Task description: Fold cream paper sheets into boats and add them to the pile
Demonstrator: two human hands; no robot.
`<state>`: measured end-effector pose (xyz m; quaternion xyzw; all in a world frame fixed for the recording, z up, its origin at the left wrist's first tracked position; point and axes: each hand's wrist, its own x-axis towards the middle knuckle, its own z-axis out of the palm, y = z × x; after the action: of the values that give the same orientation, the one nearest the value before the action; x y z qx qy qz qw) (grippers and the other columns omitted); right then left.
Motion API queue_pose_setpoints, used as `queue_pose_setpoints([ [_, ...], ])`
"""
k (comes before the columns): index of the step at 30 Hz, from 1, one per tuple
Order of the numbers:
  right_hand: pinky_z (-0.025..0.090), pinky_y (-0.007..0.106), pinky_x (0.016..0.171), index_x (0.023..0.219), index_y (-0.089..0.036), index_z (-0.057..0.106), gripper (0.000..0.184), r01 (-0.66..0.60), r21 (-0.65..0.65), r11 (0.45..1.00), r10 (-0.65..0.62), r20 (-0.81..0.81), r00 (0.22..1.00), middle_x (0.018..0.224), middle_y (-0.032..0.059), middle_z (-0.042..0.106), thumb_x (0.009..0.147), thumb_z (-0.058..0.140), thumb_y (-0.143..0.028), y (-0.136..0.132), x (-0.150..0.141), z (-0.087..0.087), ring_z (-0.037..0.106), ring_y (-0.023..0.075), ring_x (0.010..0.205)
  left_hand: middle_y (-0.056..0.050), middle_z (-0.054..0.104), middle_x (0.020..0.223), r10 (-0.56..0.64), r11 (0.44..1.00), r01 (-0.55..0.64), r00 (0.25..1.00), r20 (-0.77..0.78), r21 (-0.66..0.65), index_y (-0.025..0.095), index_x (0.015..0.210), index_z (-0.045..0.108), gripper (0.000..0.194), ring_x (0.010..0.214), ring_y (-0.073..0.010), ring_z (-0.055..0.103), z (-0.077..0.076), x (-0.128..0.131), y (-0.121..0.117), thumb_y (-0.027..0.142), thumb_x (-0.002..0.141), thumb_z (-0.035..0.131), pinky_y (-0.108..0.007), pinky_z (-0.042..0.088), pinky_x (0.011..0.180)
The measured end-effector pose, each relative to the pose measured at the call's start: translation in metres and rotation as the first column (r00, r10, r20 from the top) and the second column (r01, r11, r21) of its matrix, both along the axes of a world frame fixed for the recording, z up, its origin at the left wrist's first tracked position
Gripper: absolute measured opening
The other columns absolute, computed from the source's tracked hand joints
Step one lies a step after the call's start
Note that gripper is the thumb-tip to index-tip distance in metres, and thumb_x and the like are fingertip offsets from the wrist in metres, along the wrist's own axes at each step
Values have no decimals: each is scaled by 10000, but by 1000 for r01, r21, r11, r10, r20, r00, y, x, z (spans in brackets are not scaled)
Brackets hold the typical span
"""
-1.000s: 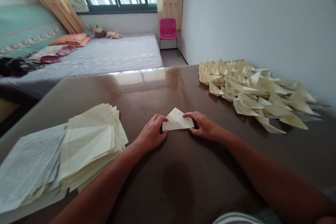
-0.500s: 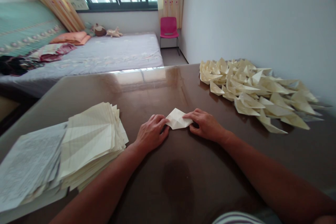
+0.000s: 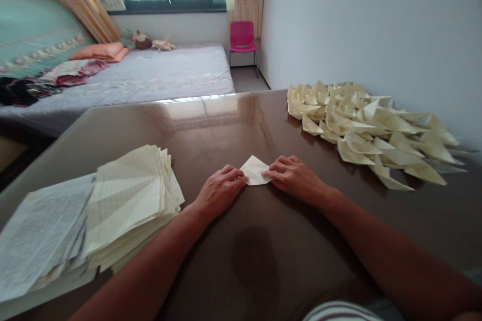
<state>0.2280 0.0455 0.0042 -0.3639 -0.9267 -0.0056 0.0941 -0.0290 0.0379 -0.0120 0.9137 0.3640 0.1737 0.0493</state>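
Observation:
A small folded sheet of paper, cream white with a pointed top, lies on the brown table between my hands. My left hand has its fingers closed on the paper's left lower corner. At the right corner, the fingers and thumb of my right hand pinch the paper's edge. The fingertips cover both side corners, so the folds there are hidden.
To the left stands a thick stack of cream paper sheets, beside printed sheets. Many folded paper boats lie heaped at the right by the wall. Past the table are a bed and a pink chair.
The paper has changed from a wide diamond to a narrower shape with a flatter lower edge. My left hand has shifted slightly right, and its fingers have closed over the lower left corner.

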Motion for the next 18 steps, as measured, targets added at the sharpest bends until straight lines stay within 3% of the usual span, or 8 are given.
queue_pose_setpoints([
  [4, 355, 301, 792, 997, -265, 701, 240, 24, -66, 998, -30, -95, 995, 968, 35, 701, 958, 474, -337, 5, 5, -2, 551, 168, 931, -27, 669, 940, 43, 997, -40, 998, 43, -69, 226, 1000, 664, 275, 910, -157, 545, 2, -1, 1, 284, 975, 396, -266, 460, 806],
  [8, 398, 259, 736, 922, -228, 706, 272, 85, -252, 964, -153, -262, 953, 927, 35, 702, 952, 472, -363, 13, 8, -10, 563, 154, 870, -24, 680, 905, 136, 977, -112, 983, 126, -182, 220, 959, 679, 273, 887, -160, 563, 0, -3, 7, 318, 962, 424, -268, 460, 801],
  [11, 409, 259, 738, 906, -221, 702, 253, 163, -333, 929, -266, -291, 919, 887, 35, 697, 940, 486, -348, 16, 5, -16, 570, 159, 855, -12, 701, 937, 250, 946, -197, 950, 188, -258, 232, 998, 686, 254, 895, -162, 595, -4, -2, 12, 322, 946, 454, -276, 461, 822],
  [15, 392, 256, 700, 911, -240, 682, 237, 334, -323, 886, -415, -227, 881, 827, 26, 661, 930, 481, -363, 14, -4, -19, 573, 158, 787, 5, 715, 944, 395, 894, -333, 902, 175, -302, 257, 1041, 683, 225, 869, -160, 630, -6, 3, 13, 314, 913, 506, -266, 469, 800],
  [18, 362, 256, 659, 907, -246, 657, 223, 422, -253, 871, -471, -179, 864, 809, 18, 638, 926, 475, -374, 12, -11, -19, 568, 157, 749, 9, 713, 988, 429, 884, -379, 890, 154, -273, 268, 1076, 668, 238, 881, -163, 636, -7, 7, 12, 323, 909, 508, -262, 467, 812],
])
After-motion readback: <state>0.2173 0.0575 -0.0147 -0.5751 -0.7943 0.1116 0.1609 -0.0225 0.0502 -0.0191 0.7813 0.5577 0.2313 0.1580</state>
